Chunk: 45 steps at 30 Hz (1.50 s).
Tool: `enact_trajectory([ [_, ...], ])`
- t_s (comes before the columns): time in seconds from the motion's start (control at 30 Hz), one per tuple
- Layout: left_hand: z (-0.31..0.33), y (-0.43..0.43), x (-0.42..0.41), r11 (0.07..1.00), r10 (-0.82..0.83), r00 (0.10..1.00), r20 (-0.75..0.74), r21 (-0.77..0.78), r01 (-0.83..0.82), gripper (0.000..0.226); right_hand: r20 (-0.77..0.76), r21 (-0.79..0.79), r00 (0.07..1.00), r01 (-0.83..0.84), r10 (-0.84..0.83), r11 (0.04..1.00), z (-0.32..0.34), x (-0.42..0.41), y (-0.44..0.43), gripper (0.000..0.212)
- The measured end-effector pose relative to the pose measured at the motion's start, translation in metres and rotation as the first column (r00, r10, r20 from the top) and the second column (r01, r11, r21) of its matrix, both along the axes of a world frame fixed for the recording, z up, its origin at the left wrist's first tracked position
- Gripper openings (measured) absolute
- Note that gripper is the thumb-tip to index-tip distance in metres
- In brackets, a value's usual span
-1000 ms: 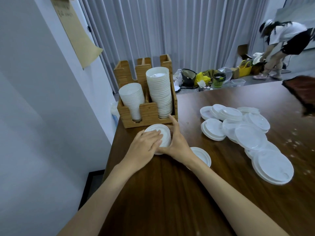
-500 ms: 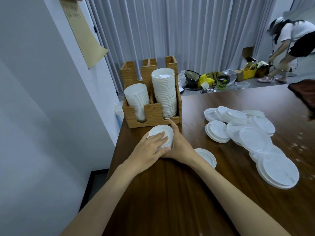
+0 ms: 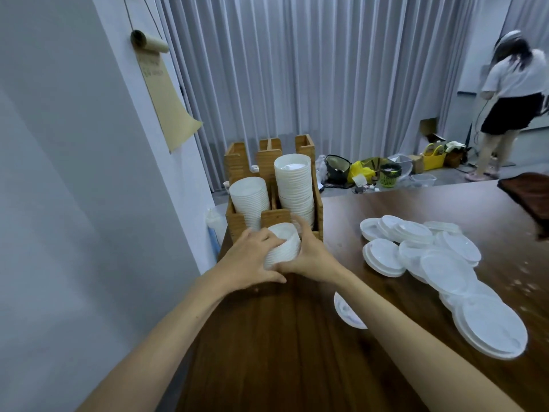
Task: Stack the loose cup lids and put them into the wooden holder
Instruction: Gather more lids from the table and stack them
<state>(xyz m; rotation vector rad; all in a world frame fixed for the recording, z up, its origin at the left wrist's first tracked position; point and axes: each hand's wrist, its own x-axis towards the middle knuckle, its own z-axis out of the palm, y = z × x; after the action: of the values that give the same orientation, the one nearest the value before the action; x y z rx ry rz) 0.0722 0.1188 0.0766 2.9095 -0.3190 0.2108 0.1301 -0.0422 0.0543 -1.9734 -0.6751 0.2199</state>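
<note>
A short stack of white cup lids (image 3: 284,244) is tilted and lifted just in front of the wooden holder (image 3: 318,203). My left hand (image 3: 249,260) grips its left side and my right hand (image 3: 312,254) grips its right side. The holder's left slot has a lower stack of lids (image 3: 249,197); its right slot has a taller stack (image 3: 294,185). Several loose white lids (image 3: 430,257) lie spread over the brown table (image 3: 282,352) to the right. One single lid (image 3: 346,310) lies partly hidden behind my right forearm.
A grey wall (image 3: 74,203) runs close along the table's left edge, with a brown paper roll (image 3: 166,93) hanging on it. Beyond the table are curtains, bags and baskets on the floor (image 3: 386,171) and a person (image 3: 511,99) standing at the far right.
Both hands have raised the lid stack off the table and tipped it toward the holder. The view has tilted upward.
</note>
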Motion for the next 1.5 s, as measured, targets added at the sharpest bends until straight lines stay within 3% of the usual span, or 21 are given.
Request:
enact_trajectory([
  [0.1, 0.017, 0.004, 0.004, 0.998, 0.028, 0.994, 0.109, 0.051, -0.034, 0.075, -0.066, 0.126, 0.998, 0.004, 0.004, 0.992, 0.014, 0.002, 0.012, 0.109],
  [0.3, 0.049, 0.017, 0.016, 0.982, 0.132, 0.974, 0.185, 0.108, -0.154, 0.061, -0.199, 0.332, 0.98, 0.06, 0.008, 0.941, 0.035, 0.01, 0.041, 0.108],
  [0.43, 0.06, 0.023, 0.025, 0.965, 0.14, 0.95, 0.278, 0.176, -0.194, 0.059, -0.185, 0.364, 0.982, 0.113, -0.047, 0.924, 0.047, 0.015, 0.063, 0.104],
  [0.63, 0.078, 0.047, 0.039, 0.979, 0.149, 0.917, 0.371, 0.074, -0.189, 0.053, -0.193, 0.496, 0.981, 0.113, -0.018, 0.861, 0.057, 0.032, 0.071, 0.096],
  [0.73, 0.085, 0.063, 0.054, 0.977, 0.193, 0.894, 0.404, 0.006, -0.213, 0.061, -0.155, 0.473, 0.987, 0.104, -0.034, 0.875, 0.058, 0.041, 0.07, 0.084],
  [0.87, 0.087, 0.071, 0.073, 0.977, 0.196, 0.901, 0.388, -0.003, -0.212, 0.065, -0.086, 0.328, 0.981, 0.191, -0.172, 0.925, 0.044, 0.051, 0.078, 0.073],
  [1.13, 0.086, 0.074, 0.103, 0.976, 0.162, 0.931, 0.327, 0.084, -0.199, 0.064, -0.134, 0.316, 0.973, 0.224, -0.19, 0.922, 0.034, 0.055, 0.099, 0.089],
  [1.5, 0.071, 0.072, 0.113, 0.973, 0.152, 0.938, 0.311, 0.12, -0.198, 0.06, -0.147, 0.279, 0.971, 0.223, -0.188, 0.934, 0.021, 0.063, 0.106, 0.07],
])
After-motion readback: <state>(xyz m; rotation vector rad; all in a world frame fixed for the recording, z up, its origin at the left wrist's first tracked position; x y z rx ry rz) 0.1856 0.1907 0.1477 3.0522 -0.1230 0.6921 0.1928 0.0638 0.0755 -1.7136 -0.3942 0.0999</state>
